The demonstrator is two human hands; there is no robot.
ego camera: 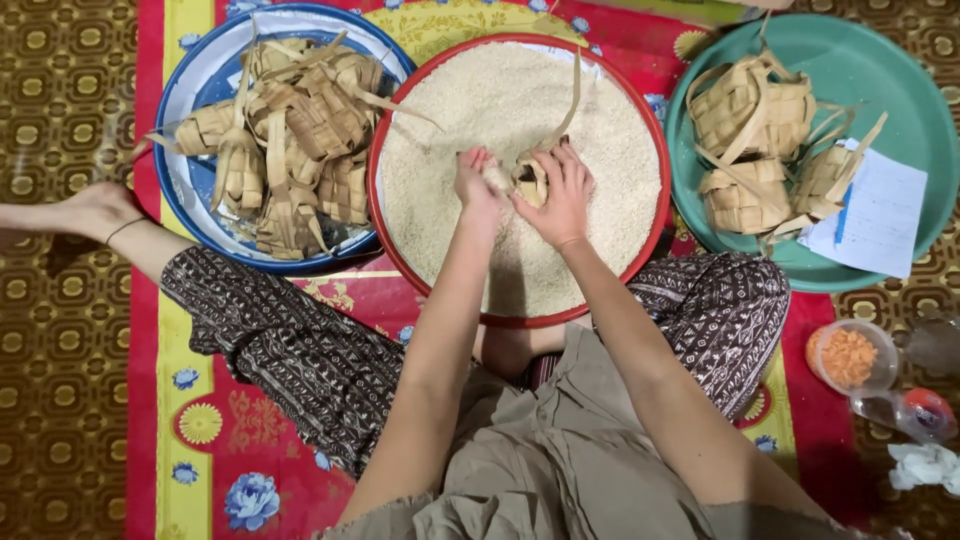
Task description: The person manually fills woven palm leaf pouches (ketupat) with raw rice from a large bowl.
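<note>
Nearest you, your crossed legs rest on a red flowered mat point(200, 420), and your forearms reach out over the red-rimmed tray of rice point(620, 130). Your right hand point(562, 195) holds a small woven palm-leaf pouch point(531, 182) above the middle of the rice, its grip wrapped around it, while your left hand point(478, 185) pinches narrow at the pouch's opening. Farther out, a blue basin point(190, 90) on the left holds a heap of woven pouches, and a green basin point(880, 70) on the right holds a few more beside a white paper point(875, 215).

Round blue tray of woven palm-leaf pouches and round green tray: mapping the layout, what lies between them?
In the head view, a red-rimmed round tray of white rice lies between the blue tray and green tray.
</note>
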